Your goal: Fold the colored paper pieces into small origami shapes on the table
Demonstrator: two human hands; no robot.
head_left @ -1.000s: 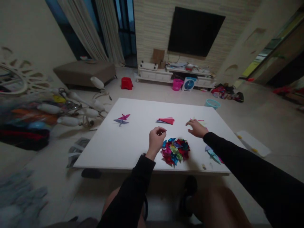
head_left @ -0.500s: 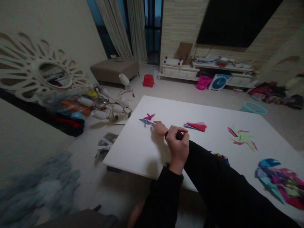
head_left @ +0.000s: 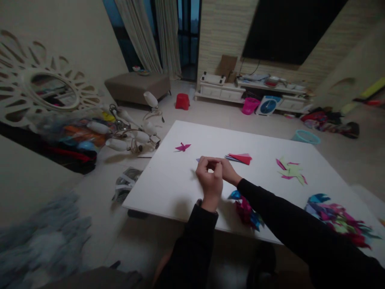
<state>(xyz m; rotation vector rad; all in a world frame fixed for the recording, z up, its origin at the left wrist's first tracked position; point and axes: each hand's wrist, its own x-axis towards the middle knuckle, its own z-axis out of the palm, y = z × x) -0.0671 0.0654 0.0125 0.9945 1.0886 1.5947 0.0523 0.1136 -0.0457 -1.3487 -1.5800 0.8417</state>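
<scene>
My left hand (head_left: pixel 208 180) is above the white table (head_left: pixel 162 188), its fingers curled in a pinch; whatever is between them is too small or hidden to make out. Close against it on the right, my right hand (head_left: pixel 229 171) has its fingertips hidden behind the left. A grey-blue paper crane (head_left: pixel 197 159) shows only a tip past the left hand's knuckles; it appears to be in my right hand. Beyond the hands, a magenta paper crane (head_left: pixel 183 147) lies on the table. Right of them is a small stack of folded red, pink and grey paper (head_left: pixel 242 159).
A green and pink folded-paper star (head_left: pixel 291 171) lies on the table's right. Colourful folded papers (head_left: pixel 246 210) lie under my right forearm, with a larger pile (head_left: pixel 333 216) farther right. A lamp with white shades (head_left: pixel 141 138) stands on the floor at the left.
My right hand has drawn back to the right from the magenta crane and now meets my left hand. The grey-blue crane has left its place on the table. The view has shifted slightly right.
</scene>
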